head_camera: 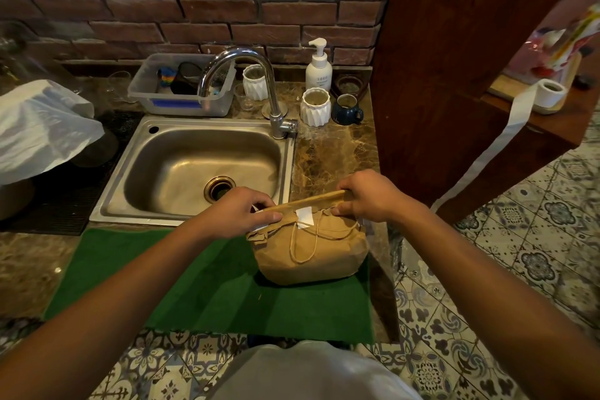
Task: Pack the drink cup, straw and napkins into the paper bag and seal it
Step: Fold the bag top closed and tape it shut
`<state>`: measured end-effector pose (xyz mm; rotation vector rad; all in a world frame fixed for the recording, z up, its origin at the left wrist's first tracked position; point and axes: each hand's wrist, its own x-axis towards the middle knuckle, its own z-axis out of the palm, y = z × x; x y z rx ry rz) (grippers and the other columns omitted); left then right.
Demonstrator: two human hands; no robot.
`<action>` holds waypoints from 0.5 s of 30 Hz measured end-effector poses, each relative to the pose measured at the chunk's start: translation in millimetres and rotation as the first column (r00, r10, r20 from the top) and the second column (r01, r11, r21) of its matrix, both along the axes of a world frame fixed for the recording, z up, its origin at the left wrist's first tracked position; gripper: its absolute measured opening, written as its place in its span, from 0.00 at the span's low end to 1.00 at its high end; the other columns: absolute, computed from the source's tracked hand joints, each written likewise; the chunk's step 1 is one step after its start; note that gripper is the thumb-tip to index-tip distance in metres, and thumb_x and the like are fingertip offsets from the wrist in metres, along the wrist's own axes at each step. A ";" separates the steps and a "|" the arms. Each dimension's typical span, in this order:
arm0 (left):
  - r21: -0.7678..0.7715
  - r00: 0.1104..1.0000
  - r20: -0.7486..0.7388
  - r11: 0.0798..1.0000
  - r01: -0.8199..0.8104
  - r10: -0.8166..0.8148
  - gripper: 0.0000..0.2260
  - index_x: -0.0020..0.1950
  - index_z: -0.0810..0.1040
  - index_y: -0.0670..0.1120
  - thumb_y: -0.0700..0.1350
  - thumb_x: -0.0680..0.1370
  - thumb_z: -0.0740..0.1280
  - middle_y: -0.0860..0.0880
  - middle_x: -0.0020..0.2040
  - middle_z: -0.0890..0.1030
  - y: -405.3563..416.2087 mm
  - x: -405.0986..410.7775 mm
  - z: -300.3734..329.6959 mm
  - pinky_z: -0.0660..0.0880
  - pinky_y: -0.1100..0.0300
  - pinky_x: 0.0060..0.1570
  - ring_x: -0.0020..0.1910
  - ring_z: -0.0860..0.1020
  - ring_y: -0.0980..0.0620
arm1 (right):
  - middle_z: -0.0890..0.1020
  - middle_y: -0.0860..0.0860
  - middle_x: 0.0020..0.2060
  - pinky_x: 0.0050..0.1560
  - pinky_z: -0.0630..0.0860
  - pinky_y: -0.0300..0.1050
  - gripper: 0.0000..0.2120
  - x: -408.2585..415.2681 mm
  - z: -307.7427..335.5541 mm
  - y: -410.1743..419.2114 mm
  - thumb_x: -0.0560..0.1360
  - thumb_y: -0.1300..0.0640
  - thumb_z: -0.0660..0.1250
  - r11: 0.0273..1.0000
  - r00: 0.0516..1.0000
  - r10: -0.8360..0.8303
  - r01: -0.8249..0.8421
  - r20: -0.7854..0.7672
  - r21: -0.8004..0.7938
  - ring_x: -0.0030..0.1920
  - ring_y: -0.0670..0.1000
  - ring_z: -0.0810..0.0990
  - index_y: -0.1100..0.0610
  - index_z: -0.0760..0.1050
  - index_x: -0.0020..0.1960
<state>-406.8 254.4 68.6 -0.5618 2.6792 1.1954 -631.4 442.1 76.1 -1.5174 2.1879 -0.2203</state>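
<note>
I see a brown marbled surface (334, 153) with a steel sink (201, 166) set into it. A green mat (194, 282) lies at its near edge, and the paper bag (311, 250) stands on the mat's right end. Behind the sink sit a clear tub (181, 97), two white ribbed cups (315, 107), a pump bottle (318, 66) and what looks like a dark mug (346, 110).

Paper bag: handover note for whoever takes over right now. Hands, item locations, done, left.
Left hand: pinching the left end of the folded top of the paper bag, with a bit of white paper under its fingers.
Right hand: pinching the right end of the fold.
Bag stands on the green mat beside the sink, top folded over, one piece of white tape across the fold.
Cup, straw and napkins are not visible; presumably inside.
Done: bag closed, first tape on.
Left: press the fold flat, add tape if needed, let go.
</note>
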 end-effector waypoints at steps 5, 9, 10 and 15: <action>-0.024 1.000 -0.026 1.000 0.007 -0.008 0.06 0.48 0.85 0.52 0.52 0.78 0.71 0.56 0.40 0.84 -1.0 -1.6 -0.1 0.76 0.54 0.40 0.39 0.80 0.58 | 0.75 0.42 0.34 0.37 0.67 0.45 0.11 3.1 0.2 3.4 0.76 0.43 0.72 1.000 1.000 -0.009 0.009 -0.023 -0.014 0.40 0.47 0.76 0.43 0.73 0.40; -0.035 1.000 -0.031 0.999 0.005 -0.006 0.07 0.49 0.85 0.51 0.53 0.78 0.70 0.55 0.41 0.84 1.5 -2.4 -2.8 0.77 0.51 0.42 0.40 0.81 0.57 | 0.76 0.42 0.36 0.39 0.70 0.46 0.09 3.8 -1.4 4.3 0.75 0.43 0.72 1.000 1.000 -0.022 0.022 -0.018 -0.001 0.43 0.49 0.77 0.45 0.75 0.45; -0.037 0.999 -0.032 0.999 0.002 -0.004 0.07 0.50 0.85 0.51 0.53 0.78 0.70 0.55 0.41 0.84 1.9 -2.5 -2.7 0.77 0.51 0.43 0.41 0.81 0.57 | 0.77 0.43 0.38 0.40 0.72 0.47 0.10 2.8 -1.2 4.4 0.75 0.43 0.73 1.000 1.000 -0.023 0.023 0.000 0.010 0.44 0.49 0.78 0.47 0.76 0.47; -0.037 0.999 -0.033 0.999 -0.013 0.012 0.08 0.52 0.85 0.50 0.53 0.78 0.71 0.56 0.44 0.84 0.6 -2.5 -0.6 0.77 0.53 0.45 0.44 0.81 0.58 | 0.83 0.46 0.49 0.51 0.79 0.52 0.19 -2.1 5.3 5.4 0.71 0.42 0.76 0.999 0.983 -0.044 0.048 0.178 -0.018 0.50 0.49 0.80 0.49 0.80 0.58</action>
